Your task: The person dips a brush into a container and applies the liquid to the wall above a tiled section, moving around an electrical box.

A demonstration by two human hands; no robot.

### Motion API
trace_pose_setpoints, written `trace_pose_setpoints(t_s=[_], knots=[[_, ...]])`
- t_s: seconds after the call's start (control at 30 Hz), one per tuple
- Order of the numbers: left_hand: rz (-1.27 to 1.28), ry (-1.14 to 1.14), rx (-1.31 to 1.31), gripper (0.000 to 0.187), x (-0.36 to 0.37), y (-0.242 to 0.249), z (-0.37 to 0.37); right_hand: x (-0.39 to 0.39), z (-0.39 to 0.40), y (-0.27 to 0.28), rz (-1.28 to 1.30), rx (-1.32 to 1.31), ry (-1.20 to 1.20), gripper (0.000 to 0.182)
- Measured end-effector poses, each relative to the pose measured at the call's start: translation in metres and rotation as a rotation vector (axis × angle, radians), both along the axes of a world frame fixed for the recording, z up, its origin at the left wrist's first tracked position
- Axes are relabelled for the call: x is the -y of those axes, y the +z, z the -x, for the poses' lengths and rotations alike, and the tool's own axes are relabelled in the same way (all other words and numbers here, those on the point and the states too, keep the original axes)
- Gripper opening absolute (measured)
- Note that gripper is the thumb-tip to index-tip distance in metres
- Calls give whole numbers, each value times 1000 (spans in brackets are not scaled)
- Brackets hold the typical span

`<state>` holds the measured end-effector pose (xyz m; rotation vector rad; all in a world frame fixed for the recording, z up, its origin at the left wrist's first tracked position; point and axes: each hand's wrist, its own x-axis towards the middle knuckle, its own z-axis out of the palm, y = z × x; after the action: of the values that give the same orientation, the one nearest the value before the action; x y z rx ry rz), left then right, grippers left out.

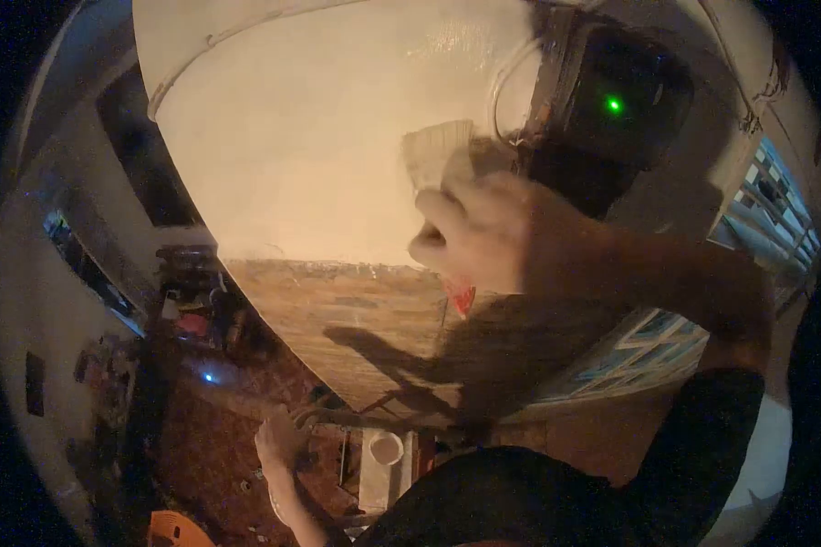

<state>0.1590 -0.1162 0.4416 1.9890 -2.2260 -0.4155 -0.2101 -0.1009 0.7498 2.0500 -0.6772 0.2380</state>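
My right hand [488, 232] is closed around a wide brush [440, 150]. Its pale bristles lie against a large panel [319, 164], and the red end of its handle [462, 296] points down below my fingers. Smooth cream covers the panel's upper part, while brown wood grain shows along its lower band [337, 305]. Down at the lower left, near the panel's bottom edge, my left hand [283, 438] has its fingers somewhat apart, with nothing visible in them. My right hand and arm cast a dark shadow on the wood-grain band.
A round cup or tub [386, 448] stands on a pale support [375, 488] below the panel. A dark box with a green light [614, 105] is at the upper right, beside a cable. An orange object [178, 529] shows at the lower left, above reddish flooring.
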Motion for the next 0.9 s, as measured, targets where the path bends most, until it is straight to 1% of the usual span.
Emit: trace_pose_setpoints(t_s=[0.03, 0.1, 0.17, 0.23, 0.27, 0.3, 0.33, 0.37, 0.4, 0.43, 0.5, 0.57, 0.6, 0.67, 0.7, 0.73, 0.77, 0.83, 0.87, 0.9], knots=[[0, -12, -24, 51, -2, -8, -4, -5, -5, 14, -36, 42, -13, 19], [84, 54, -232, 49, -15, -18, -8, -12, -12, 50, -86, 81, -68, 17], [68, 61, -234, 49, -14, -10, -6, -4, -9, 65, 98, 7, -121, 15], [-62, 24, -45, 48, -8, 19, 6, 12, -2, 31, 44, -166, -216, 15], [-28, 32, -14, 48, -13, 27, 10, 17, -1, 13, 19, -253, -261, 15], [8, 41, 15, 48, -18, 34, 14, 7, -4, 6, 47, -288, -142, 16], [48, 52, 40, 48, -20, 38, 17, 7, -5, 10, 101, -183, -2, 16], [-4, 69, 1, 48, -18, 35, 14, 6, -5, 15, 154, -81, 138, 17], [-58, 80, -39, 48, -15, 31, 10, 0, -9, 27, 178, -57, 165, 17], [-115, 85, -76, 49, -13, 29, 11, -3, -12, 44, 228, -75, 109, 17], [-122, 88, 5, 50, -14, 39, 18, 0, -12, 65, 262, -110, -36, 17], [-103, 86, 42, 52, -13, 41, 21, 12, -6, 55, 152, -170, -153, 16], [-83, 78, 40, 53, -12, 35, 20, 15, -3, 34, 11, -227, -247, 15], [-52, 57, 12, 54, -10, 22, 13, 7, -7, 16, -81, -200, -207, 16], [-39, 48, -18, 54, -8, 14, 9, -1, -9, 15, -27, -123, -70, 17], [-27, 37, -45, 55, -9, 15, 9, -5, -17, 25, -126, -60, -75, 17], [-63, 63, -14, 54, -10, 20, 11, -9, -24, 35, -221, 6, -79, 18], [-135, 113, 50, 54, -15, 47, 23, -5, -22, 52, -103, 78, 27, 22], [-116, 95, 50, 55, -15, 48, 24, 1, -19, 61, -40, 110, 80, 24], [-95, 80, 47, 55, -16, 49, 23, 9, -12, 67, -101, 139, 179, 25]])
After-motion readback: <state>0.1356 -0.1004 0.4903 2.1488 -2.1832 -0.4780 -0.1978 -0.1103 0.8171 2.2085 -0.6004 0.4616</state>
